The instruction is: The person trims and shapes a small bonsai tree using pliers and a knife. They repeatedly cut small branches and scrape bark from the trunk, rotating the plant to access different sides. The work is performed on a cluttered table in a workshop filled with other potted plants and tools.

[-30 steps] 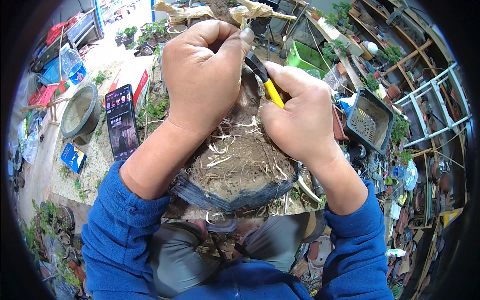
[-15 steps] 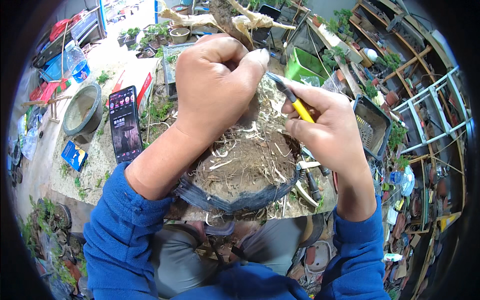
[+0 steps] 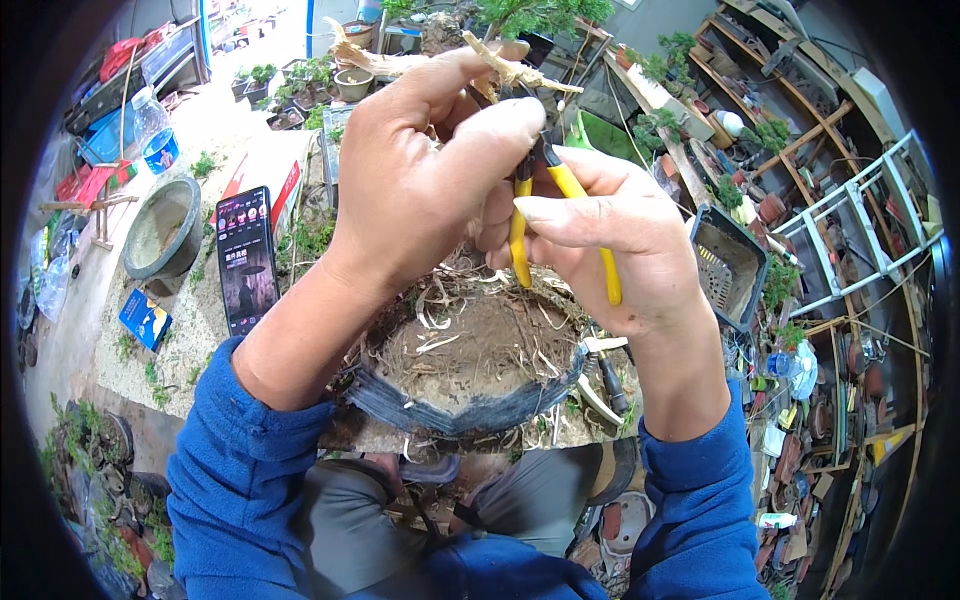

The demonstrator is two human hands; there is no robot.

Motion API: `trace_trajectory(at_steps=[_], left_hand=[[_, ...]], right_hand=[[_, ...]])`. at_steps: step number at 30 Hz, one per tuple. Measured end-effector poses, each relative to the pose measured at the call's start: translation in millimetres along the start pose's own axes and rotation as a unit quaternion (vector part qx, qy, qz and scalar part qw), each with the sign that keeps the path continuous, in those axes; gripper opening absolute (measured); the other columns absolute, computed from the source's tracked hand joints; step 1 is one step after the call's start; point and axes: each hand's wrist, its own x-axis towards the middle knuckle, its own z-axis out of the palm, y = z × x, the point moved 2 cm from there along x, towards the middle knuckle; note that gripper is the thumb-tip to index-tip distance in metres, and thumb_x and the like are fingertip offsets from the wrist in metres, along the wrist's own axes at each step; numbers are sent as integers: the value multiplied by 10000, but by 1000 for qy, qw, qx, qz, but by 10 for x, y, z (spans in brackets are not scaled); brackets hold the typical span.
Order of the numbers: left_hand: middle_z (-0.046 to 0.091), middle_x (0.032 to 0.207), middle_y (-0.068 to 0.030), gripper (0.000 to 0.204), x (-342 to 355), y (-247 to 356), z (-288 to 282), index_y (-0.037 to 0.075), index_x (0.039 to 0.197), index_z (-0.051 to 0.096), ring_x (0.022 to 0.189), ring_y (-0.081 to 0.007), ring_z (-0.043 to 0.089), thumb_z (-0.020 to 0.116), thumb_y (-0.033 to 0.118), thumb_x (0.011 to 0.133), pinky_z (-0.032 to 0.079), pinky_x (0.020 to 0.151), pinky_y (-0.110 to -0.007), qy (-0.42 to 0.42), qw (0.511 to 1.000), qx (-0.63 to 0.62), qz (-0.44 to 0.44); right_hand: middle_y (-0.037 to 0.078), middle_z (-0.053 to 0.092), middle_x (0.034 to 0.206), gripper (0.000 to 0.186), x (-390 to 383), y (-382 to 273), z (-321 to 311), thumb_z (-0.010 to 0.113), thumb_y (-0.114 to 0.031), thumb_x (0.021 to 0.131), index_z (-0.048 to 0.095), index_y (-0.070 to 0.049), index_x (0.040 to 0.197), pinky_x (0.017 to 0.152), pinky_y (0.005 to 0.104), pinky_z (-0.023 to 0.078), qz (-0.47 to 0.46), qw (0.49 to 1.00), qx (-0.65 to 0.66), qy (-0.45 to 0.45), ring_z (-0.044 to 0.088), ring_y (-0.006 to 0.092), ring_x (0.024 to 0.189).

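Note:
My left hand (image 3: 410, 180) is closed around a bare woody branch (image 3: 520, 74), pale where its bark is gone, above the root ball. In my right hand (image 3: 630, 225) is a pair of yellow-handled pliers (image 3: 519, 235). Their handles stand apart, and their dark jaws point up beside my left thumb at the branch. What the jaws touch is hidden by my fingers. Beneath both hands sits the soil-covered root ball (image 3: 470, 345) with pale shavings on it, wrapped below by a dark band (image 3: 455, 408).
A phone (image 3: 246, 265) stands left of my left forearm, near a round grey pot (image 3: 165, 228) and a blue packet (image 3: 146, 320). A dark-handled tool (image 3: 612, 385) lies right of the root ball. Farther right are a black basket (image 3: 730, 265) and a pale metal ladder (image 3: 850, 235).
The pliers have turned more upright and their two handles now show spread apart. My right hand has moved slightly left and down, toward my left hand. My left hand has tilted on the branch.

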Motion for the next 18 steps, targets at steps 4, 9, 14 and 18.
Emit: trace_trajectory(at_steps=[4, 9, 14, 18], left_hand=[[718, 858, -19, 407, 60, 67, -15, -23, 1266, 705, 717, -57, 645, 796, 227, 959, 483, 602, -199, 6, 970, 242, 15], [730, 866, -23, 361, 52, 28, 5, -27, 1196, 742, 756, -52, 638, 832, 207, 936, 494, 651, -197, 37, 971, 236, 20], [721, 884, -21, 372, 18, -11, 50, -29, 1204, 745, 795, -61, 632, 834, 211, 935, 507, 699, -205, 63, 971, 230, 31], [716, 889, -15, 382, -6, -33, 63, -28, 1206, 744, 816, -63, 626, 837, 222, 931, 511, 727, -212, 71, 975, 205, 41]], right_hand=[[202, 703, 1042, 414, 96, 112, -65, 705, -167, 887, 619, 99, 1192, 838, 369, 570, -10, 1000, -12, -5, 709, 272, 915], [170, 698, 975, 299, 168, 199, -96, 681, -124, 909, 635, 70, 1131, 782, 346, 548, -24, 1000, 20, 3, 684, 248, 828], [93, 680, 883, 248, 141, 191, -60, 705, -91, 896, 656, 60, 1087, 705, 309, 520, -39, 999, -27, 28, 648, 176, 747], [58, 689, 891, 228, 124, 153, -24, 713, -61, 892, 691, 70, 1077, 693, 268, 503, -110, 977, -164, 85, 633, 131, 759]])
